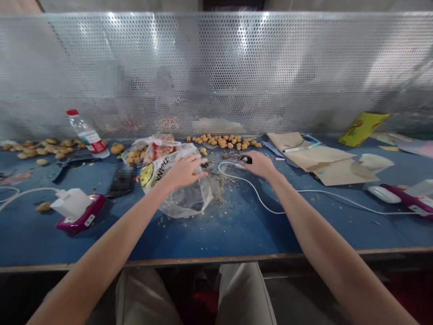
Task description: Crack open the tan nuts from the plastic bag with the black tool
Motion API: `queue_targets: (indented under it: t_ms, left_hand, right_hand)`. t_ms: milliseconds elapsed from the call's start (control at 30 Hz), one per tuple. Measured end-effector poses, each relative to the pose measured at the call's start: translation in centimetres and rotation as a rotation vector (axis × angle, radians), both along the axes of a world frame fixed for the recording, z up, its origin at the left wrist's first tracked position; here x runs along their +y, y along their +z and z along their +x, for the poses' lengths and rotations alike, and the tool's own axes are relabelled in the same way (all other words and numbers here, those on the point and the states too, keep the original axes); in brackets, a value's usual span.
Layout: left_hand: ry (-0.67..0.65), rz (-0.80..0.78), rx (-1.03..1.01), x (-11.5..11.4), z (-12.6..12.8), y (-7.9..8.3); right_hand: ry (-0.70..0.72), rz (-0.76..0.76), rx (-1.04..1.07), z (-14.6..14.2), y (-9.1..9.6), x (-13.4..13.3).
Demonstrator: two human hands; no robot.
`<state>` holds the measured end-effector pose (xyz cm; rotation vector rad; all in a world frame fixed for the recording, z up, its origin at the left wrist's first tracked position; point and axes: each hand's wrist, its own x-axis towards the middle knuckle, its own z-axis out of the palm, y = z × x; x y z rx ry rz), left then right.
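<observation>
Your left hand (184, 171) lies wide across the top of the clear plastic bag (184, 201), fingers spread over the film; you cannot tell whether it is gripping. The bag bears a yellow smiley and the printed letters "THAN". Just right of the bag, your right hand (259, 163) is narrow, its fingertips (252, 157) closed on a small black object (246, 159). A white cable (260, 201) curves away from beneath them.

Crumbs (219, 189) scatter beside the bag on the blue workbench (237, 234). Directly behind the bag sits a second plastic bag (155, 146) with reddish contents, and behind and to its right lies a cluster of golden-brown nuggets (223, 142). Left of the bag are a dark, pixelated object (122, 178) and a water bottle with a red cap (87, 134), with more nuggets (43, 146) farther left. Well right of the bag lie brown paper sheets (321, 158). Beyond the bag rises a perforated metal screen (216, 72).
</observation>
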<state>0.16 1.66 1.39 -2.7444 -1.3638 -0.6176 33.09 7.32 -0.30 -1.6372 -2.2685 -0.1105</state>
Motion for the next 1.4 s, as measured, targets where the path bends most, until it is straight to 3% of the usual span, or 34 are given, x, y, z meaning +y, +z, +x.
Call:
queue_targets:
  t_ms: [133,200,367,467,700,967,1133,1233,1400]
  left_hand:
    - [-0.082,-0.252,0.053,-0.1,-2.4,-1.5]
    - [-0.095,-0.285,0.034,0.2,-3.1,-1.5]
    - [-0.16,-0.163,-0.019,0.8,-3.4,-0.9]
    - [-0.174,-0.119,-0.08,0.6,-3.2,-0.8]
    - [-0.146,-0.243,-0.197,-0.5,-2.8,-0.4]
    - [-0.115,-0.202,-0.1,-0.3,-2.9,-0.6]
    - [-0.128,-0.283,-0.155,-0.8,-2.7,-0.5]
    - [-0.122,-0.336,-0.171,-0.9,-2.7,-0.7]
    - [-0.122,-0.356,-0.17,-0.7,-2.8,-1.2]
  right_hand:
    - [-0.013,-0.049,-0.032,1.0,0.1,0.5]
    - [0.008,-0.059,-0.039,1.2,0.1,0.6]
    - [0.126,-0.114,-0.057,1.7,0.3,0.7]
    - [0.097,-0.12,-0.07,1.7,0.3,0.6]
    - [0.088,-0.124,-0.079,1.3,0.1,0.9]
    - [0.12,-0.058,-0.065,1.0,-0.5,1.2]
    - [0.139,-0.016,-0.03,0.4,0.0,0.6]
    - [0.231,0.009,0.084,-0.4,0.8,-0.5]
    - [0.512,-0.259,0.15,-3.1,1.6,-2.5]
